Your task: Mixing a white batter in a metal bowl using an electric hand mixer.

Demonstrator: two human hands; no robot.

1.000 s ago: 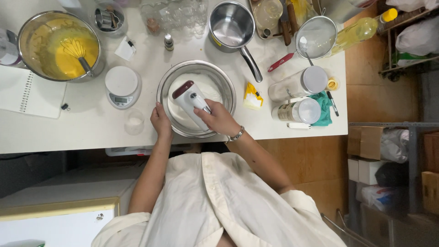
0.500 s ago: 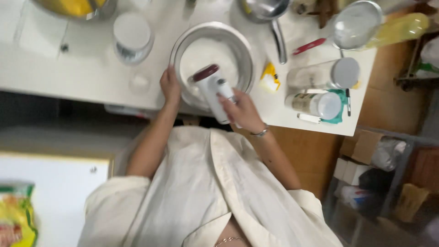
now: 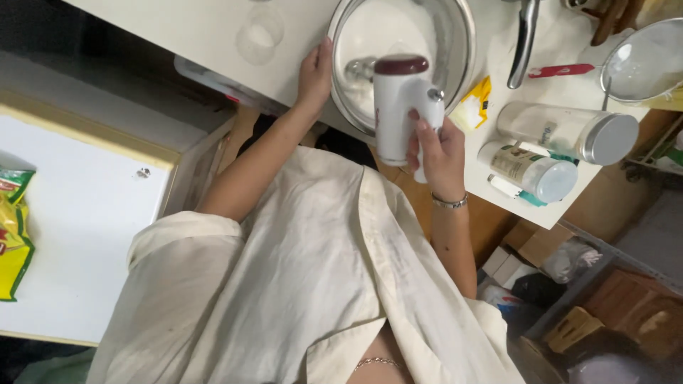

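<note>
Yellow packet: a small yellow-and-white paper packet (image 3: 472, 108) lies flat on the white worktop (image 3: 178, 28), just right of the bowl's rim
Upper canister: a clear plastic canister with a grey screw lid (image 3: 569, 131) lies on its side, lid toward the right, a pale label on its body
Lower canister: a shorter clear jar with a white lid and a green-and-white label (image 3: 528, 168) lies on its side just below the first, near the worktop's edge
Snack bag: a yellow-and-green bag (image 3: 13, 235) sits at the far left edge on a white surface, well apart from the work
Mixer: a white electric hand mixer with a dark red end (image 3: 398, 107) hangs over the near rim of the round steel mixing bowl (image 3: 455, 43), its beaters down inside the bowl
Right hand: the right hand (image 3: 437, 146) is wrapped closed round the mixer's handle, wrist bent, a thin bracelet on it
Left hand: the left hand (image 3: 314, 71) clasps the bowl's left rim, thumb against the metal, forearm stretched forward
</note>
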